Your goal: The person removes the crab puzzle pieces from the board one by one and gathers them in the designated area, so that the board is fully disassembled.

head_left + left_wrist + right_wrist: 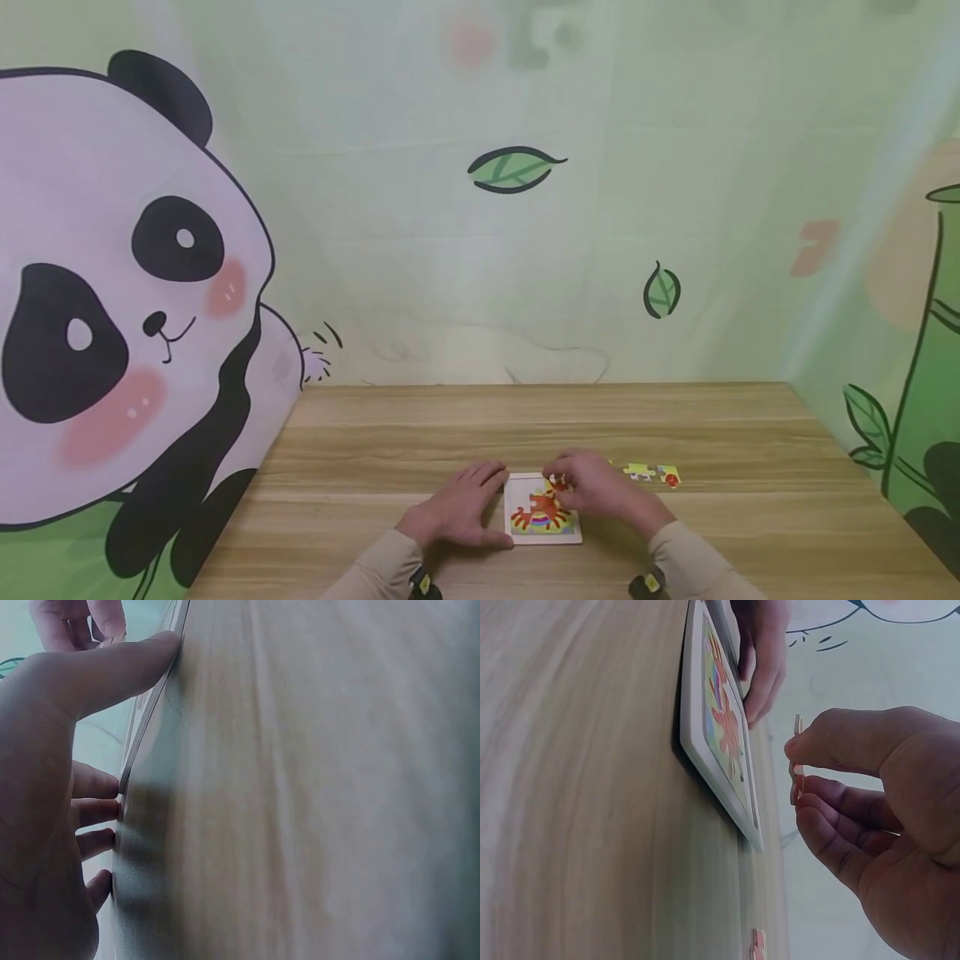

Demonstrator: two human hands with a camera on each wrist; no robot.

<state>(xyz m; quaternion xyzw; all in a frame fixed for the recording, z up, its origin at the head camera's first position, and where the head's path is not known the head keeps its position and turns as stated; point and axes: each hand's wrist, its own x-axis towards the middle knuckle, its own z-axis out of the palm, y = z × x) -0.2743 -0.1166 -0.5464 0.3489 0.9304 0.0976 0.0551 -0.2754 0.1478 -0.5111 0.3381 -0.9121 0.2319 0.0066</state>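
Puzzle pieces [639,472] on table [420,429] beside right hand [597,486]

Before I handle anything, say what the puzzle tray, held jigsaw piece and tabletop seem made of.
Puzzle tray: possibly wood or fiberboard, with a smooth, matte, pale rim.
Held jigsaw piece: perhaps thin wood or cardboard, printed; pale edge, some red showing.
Tabletop: wood or wood-look laminate, apparently smooth, with long grain streaks.

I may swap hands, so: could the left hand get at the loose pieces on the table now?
Probably not directly: the puzzle frame and right hand lie between the left hand and the loose pieces. It would likely have to reach across.
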